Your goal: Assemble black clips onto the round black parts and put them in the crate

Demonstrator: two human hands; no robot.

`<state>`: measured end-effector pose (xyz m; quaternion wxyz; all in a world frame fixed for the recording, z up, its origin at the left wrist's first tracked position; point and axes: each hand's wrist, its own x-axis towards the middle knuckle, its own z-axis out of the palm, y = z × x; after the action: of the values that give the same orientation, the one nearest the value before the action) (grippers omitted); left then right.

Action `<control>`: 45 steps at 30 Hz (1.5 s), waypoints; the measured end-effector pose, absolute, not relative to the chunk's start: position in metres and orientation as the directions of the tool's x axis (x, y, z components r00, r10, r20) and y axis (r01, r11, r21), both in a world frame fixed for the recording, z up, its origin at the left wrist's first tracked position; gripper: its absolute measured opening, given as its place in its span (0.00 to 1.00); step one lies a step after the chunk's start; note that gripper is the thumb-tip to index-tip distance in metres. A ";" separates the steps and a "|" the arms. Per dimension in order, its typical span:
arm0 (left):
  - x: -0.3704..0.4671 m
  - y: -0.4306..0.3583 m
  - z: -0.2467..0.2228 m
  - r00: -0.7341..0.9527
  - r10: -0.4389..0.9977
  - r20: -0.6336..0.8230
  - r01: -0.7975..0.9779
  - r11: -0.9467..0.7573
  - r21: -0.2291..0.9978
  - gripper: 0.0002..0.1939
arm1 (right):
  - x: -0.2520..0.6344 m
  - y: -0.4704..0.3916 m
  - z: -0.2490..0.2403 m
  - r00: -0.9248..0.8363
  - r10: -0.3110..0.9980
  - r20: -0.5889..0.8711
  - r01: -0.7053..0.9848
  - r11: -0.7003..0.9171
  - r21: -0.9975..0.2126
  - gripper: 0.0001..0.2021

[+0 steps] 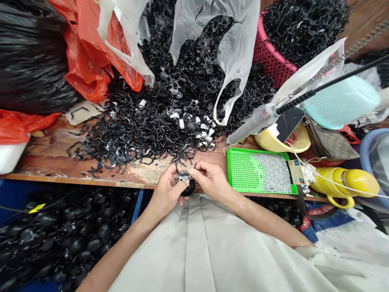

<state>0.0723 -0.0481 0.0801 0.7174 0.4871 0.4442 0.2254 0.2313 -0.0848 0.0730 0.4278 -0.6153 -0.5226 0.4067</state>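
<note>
In front of my body, at the table's front edge, my left hand point(166, 187) grips a round black plastic part point(189, 190), its thumb pressed over the top. The part has a grey-clear fitting on its upper side. My right hand point(212, 180) is closed in a pinch at that upper side. Thumb and forefinger hold a small black plastic piece point(195, 165) against the part; its exact shape is mostly covered by the fingers. Just beyond both hands lies a heap of thin black plastic strips point(130, 125).
Right of my hands is a green tray point(243, 178) of small silver screws. An electric screwdriver point(255, 121) hangs above it. Behind stand a yellow basket point(264, 142), a pink basket point(273, 65) and plastic bags point(240, 52). A yellow mug point(340, 182) lies far right; black parts point(60, 243) fill a lower-left bin.
</note>
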 end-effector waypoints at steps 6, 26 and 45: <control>0.070 -0.051 0.083 0.534 0.757 -0.376 0.118 0.374 0.920 0.12 | 0.229 -0.087 0.077 0.119 0.984 0.136 0.480 0.063 -0.875 0.14; 0.039 -0.034 0.054 0.258 0.890 -0.376 0.203 0.330 0.922 0.11 | 0.230 -0.072 0.061 -0.192 0.958 -0.213 0.705 -0.016 -0.709 0.18; 0.028 -0.036 0.054 0.302 0.850 -0.432 0.028 0.445 0.895 0.14 | 0.222 -0.010 0.073 -0.205 0.974 -0.091 0.947 0.174 -0.271 0.10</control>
<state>0.0283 -0.0362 0.0538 0.6814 0.4320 0.5081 0.3016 0.2216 -0.0096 0.0727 0.0513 -0.6283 -0.7644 0.1351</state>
